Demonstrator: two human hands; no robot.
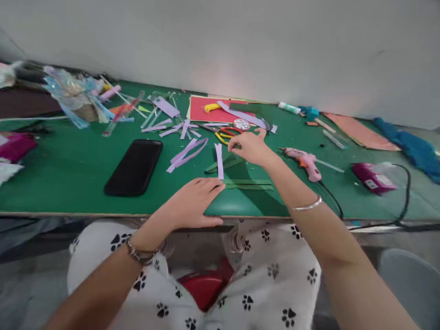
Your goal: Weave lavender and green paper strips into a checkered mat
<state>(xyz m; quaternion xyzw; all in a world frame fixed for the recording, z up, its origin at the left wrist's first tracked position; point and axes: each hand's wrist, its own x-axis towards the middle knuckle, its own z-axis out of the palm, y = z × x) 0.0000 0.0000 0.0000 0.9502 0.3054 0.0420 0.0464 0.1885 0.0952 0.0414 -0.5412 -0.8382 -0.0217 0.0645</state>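
Observation:
My left hand (196,204) lies at the table's front edge, fingers stretched out and thumb apart. Its fingertips touch the left end of long green paper strips (249,184). Above the middle of the table hovers my right hand (252,147), fingers bent and apart, with nothing visible in it. Just beyond it are pliers with yellow handles (222,138) and a tool with red handles (233,130), partly covered. A lilac paper strip (219,161) stretches between the hands, beside darker green strips (213,167). Another folded lilac strip (187,155) lies to the left.
A black phone (134,167) rests at left. Lilac scraps (167,107), red paper (199,109) and a yellow-handled cutter (211,107) lie farther back. At right are a pink glue gun (304,160) with a cord, a glue stick (289,108) and a magenta pack (373,178).

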